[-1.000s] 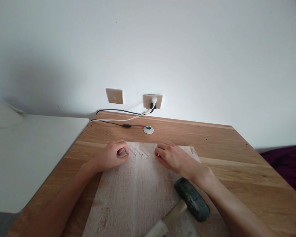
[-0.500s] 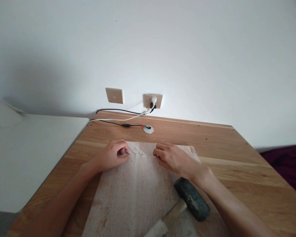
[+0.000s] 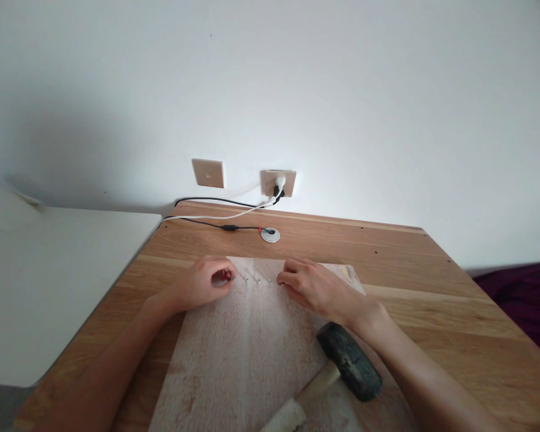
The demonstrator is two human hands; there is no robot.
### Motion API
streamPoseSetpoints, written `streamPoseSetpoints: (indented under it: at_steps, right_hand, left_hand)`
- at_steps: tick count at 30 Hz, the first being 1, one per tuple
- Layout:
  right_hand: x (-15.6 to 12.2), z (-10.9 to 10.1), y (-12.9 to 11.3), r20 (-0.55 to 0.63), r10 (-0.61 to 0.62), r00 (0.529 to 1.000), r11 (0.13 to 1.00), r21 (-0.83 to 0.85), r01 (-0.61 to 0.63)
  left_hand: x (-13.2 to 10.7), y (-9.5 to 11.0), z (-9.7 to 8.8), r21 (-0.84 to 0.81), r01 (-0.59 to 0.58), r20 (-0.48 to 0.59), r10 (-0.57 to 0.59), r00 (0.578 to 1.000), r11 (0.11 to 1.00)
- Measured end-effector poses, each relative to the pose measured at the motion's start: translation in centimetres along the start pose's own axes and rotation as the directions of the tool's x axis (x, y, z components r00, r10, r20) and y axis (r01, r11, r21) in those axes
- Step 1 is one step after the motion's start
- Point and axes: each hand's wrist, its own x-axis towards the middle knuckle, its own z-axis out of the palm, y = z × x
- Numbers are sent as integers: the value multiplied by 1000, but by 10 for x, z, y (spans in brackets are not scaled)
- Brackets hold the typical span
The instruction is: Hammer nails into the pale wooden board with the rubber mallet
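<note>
My left hand rests at the far left part of a pale, worn wooden board. Its thumb and fingertips come together around a small dark speck too tiny to name. Across the board, my right hand has its fingers curled and pressed together; whatever is in them is hidden. Between the two hands stand thin metal nails in a row: a left nail, a middle nail and a right nail. A mallet with a black head and wooden handle lies on the board, below my right forearm.
Beneath the board is a wooden table. Behind it, a socket with plugs and cables is on the wall, near a round cable grommet. A white table adjoins at left, and purple cloth shows at right.
The left thumb and fingertips have drawn slightly left, away from the nearest nail. My right fingertips have shifted a little left. The mallet and nails stay in place.
</note>
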Motion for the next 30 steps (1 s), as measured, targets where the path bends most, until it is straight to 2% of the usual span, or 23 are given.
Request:
streamPoseSetpoints:
  at_steps: [11,17,21,24,30]
  right_hand:
    - [0,-2,0,-3,-10,1000,1000,-2,10]
    - [-4,-14,-1,-29,-13,999,997,77,15]
    - [-6,-14,-4,50,-68,996,979,197,57]
    - [-6,-9,-7,123,-102,987,972,224,73]
    - [-5,-8,-11,165,-119,979,960,271,71]
  left_hand:
    - [-1,-5,5,3,10,-81,-9,997,1000]
    - [-1,1,2,1,-32,-126,32,991,999]
    - [-1,11,8,-23,-75,-64,73,995,997]
    - [0,20,17,10,-147,1,147,989,989]
    - [-1,28,29,57,-244,89,239,967,968]
